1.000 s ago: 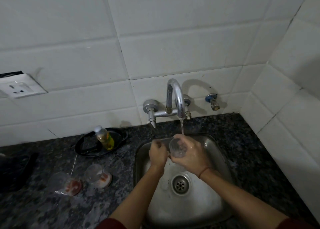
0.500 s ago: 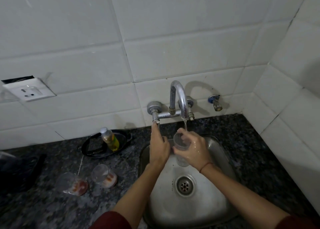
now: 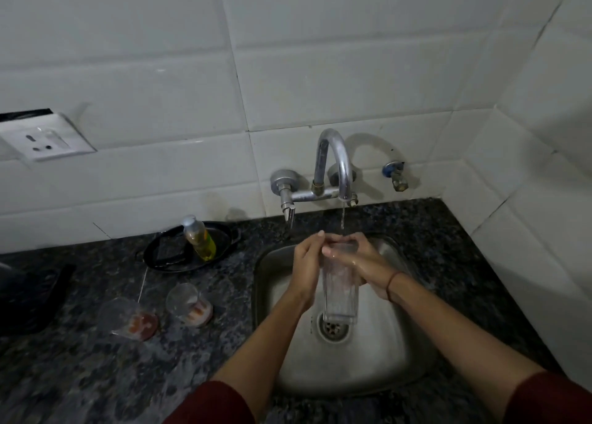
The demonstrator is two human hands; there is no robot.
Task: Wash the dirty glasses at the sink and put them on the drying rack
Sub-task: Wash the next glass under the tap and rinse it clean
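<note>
Over the sink (image 3: 400,353), at about 12 o'clock from the drain, both hands clasp one tall clear glass (image 3: 340,290) upright under the tap's stream. Left hand (image 3: 306,268) wraps its side, fingers curled at the rim; right hand (image 3: 368,263) grips the opposite side.

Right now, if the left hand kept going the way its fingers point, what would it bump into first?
Probably the faucet, its lever hanging just beyond the left hand fingertips; depth is hard to judge, so it might reach the tiled wall instead.
</note>
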